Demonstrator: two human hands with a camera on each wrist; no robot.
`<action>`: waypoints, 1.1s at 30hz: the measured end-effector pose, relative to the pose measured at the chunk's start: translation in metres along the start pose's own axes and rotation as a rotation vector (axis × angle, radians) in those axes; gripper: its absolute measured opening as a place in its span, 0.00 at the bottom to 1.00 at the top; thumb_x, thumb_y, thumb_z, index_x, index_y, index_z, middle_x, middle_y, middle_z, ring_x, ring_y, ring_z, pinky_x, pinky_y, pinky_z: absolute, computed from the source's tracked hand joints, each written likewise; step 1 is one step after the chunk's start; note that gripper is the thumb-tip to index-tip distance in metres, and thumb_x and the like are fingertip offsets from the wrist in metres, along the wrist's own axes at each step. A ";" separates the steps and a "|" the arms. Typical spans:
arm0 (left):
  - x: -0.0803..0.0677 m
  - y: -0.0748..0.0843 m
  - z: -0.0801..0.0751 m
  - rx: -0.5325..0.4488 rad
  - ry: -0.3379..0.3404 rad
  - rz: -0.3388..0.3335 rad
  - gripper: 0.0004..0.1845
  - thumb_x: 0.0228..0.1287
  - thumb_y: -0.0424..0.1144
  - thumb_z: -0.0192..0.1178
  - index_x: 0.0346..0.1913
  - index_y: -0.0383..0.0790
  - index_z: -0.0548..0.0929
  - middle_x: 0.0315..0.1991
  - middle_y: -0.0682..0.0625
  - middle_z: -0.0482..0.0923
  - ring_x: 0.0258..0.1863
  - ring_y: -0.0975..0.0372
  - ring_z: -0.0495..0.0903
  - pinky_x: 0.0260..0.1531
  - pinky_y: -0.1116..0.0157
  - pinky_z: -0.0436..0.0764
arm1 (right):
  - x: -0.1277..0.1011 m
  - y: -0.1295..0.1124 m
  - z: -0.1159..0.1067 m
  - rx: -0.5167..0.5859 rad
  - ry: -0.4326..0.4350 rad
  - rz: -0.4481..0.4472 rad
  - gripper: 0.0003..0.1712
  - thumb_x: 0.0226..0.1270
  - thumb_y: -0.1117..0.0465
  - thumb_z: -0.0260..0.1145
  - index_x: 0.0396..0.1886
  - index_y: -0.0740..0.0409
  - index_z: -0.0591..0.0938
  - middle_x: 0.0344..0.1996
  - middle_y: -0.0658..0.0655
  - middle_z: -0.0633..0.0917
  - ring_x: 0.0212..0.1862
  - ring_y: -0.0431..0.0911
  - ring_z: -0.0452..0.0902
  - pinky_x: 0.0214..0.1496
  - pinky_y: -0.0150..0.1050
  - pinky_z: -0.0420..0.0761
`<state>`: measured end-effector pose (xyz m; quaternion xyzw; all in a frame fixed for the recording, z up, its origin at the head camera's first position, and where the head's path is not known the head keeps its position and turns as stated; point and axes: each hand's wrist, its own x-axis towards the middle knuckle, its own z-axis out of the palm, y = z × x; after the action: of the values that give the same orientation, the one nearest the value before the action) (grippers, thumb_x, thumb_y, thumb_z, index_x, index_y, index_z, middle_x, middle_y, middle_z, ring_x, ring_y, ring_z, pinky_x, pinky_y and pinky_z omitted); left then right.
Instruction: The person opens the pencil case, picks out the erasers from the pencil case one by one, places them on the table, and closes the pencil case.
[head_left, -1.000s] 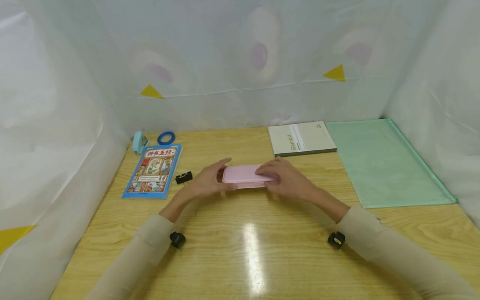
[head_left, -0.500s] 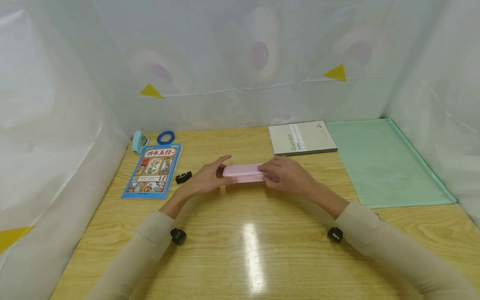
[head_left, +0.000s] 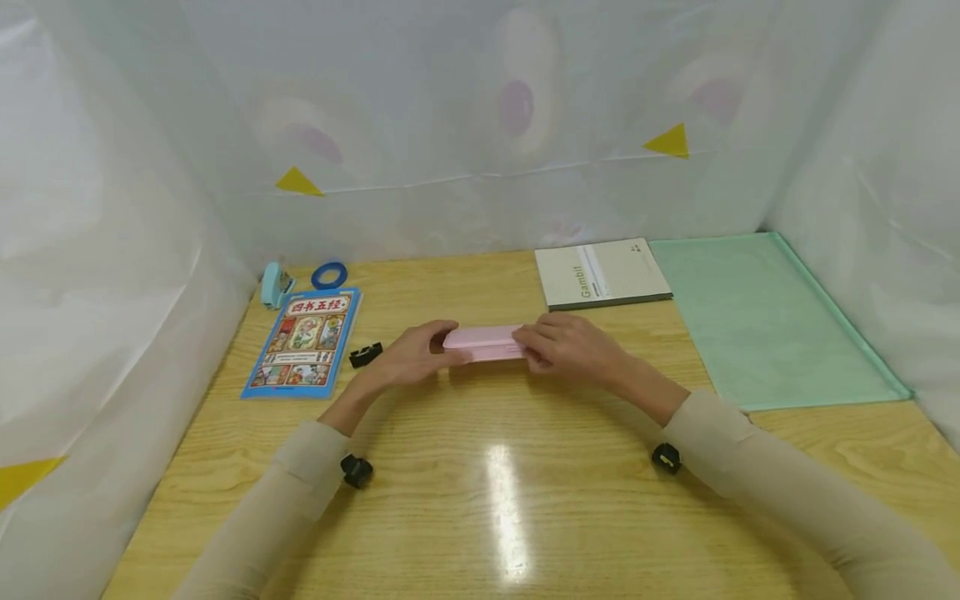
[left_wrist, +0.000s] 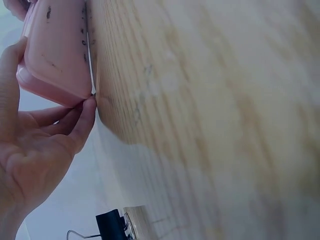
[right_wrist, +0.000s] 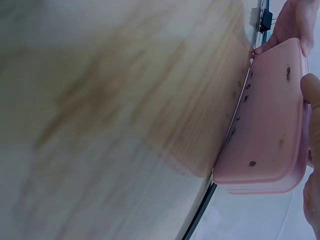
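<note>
Left hand (head_left: 408, 360) curls round left end of pink case (head_left: 483, 342), thumb on top. Right hand (head_left: 573, 350) grips right end, fingers bent over lid. Case sits mid-table (head_left: 495, 500), long side across, near edge tipped up. Wrist views show what head view hides: underside of case (left_wrist: 55, 50) dotted with dark specks, left fingertips (left_wrist: 89, 107) tucked under its corner. Black clip (head_left: 367, 355) just left of left hand.

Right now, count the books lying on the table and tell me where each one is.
2. The colourful picture book lies at the left, beside the black binder clip. The grey Gambit book lies at the back, against the green folder. No others show.
</note>
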<state>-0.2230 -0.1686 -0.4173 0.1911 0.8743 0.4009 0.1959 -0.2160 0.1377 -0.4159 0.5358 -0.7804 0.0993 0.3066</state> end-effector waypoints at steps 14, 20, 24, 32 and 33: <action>-0.002 -0.002 0.001 0.065 0.006 0.005 0.49 0.68 0.62 0.65 0.80 0.34 0.62 0.74 0.40 0.68 0.71 0.50 0.71 0.69 0.49 0.71 | 0.007 0.001 0.001 -0.026 0.020 -0.046 0.17 0.52 0.67 0.76 0.43 0.65 0.86 0.35 0.56 0.90 0.31 0.47 0.80 0.32 0.38 0.82; -0.002 -0.002 -0.001 0.090 -0.021 0.008 0.53 0.63 0.62 0.70 0.81 0.36 0.60 0.73 0.42 0.69 0.69 0.52 0.72 0.68 0.50 0.72 | -0.006 0.008 -0.007 0.105 0.013 0.032 0.17 0.55 0.65 0.78 0.45 0.62 0.89 0.38 0.55 0.90 0.40 0.50 0.85 0.43 0.45 0.86; -0.001 -0.001 0.000 0.162 -0.024 0.012 0.59 0.59 0.66 0.71 0.83 0.39 0.55 0.71 0.41 0.70 0.64 0.52 0.75 0.64 0.49 0.75 | -0.026 0.023 -0.022 0.166 -0.094 0.195 0.17 0.60 0.64 0.75 0.50 0.59 0.90 0.41 0.56 0.90 0.39 0.48 0.85 0.40 0.46 0.85; 0.002 -0.003 0.006 0.154 -0.011 0.111 0.64 0.49 0.54 0.83 0.81 0.38 0.54 0.63 0.44 0.77 0.59 0.55 0.79 0.62 0.54 0.78 | -0.046 0.054 -0.044 0.615 -0.262 0.744 0.13 0.73 0.60 0.70 0.54 0.52 0.90 0.48 0.54 0.90 0.42 0.48 0.87 0.49 0.47 0.85; 0.002 -0.003 0.006 0.136 -0.013 0.128 0.63 0.48 0.51 0.84 0.80 0.39 0.55 0.64 0.45 0.76 0.60 0.56 0.78 0.62 0.56 0.78 | -0.047 0.057 -0.044 0.659 -0.262 0.795 0.13 0.74 0.58 0.70 0.55 0.52 0.90 0.48 0.54 0.90 0.46 0.49 0.88 0.50 0.47 0.85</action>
<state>-0.2222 -0.1657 -0.4242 0.2621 0.8842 0.3511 0.1619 -0.2393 0.2181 -0.3990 0.2746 -0.8825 0.3799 -0.0391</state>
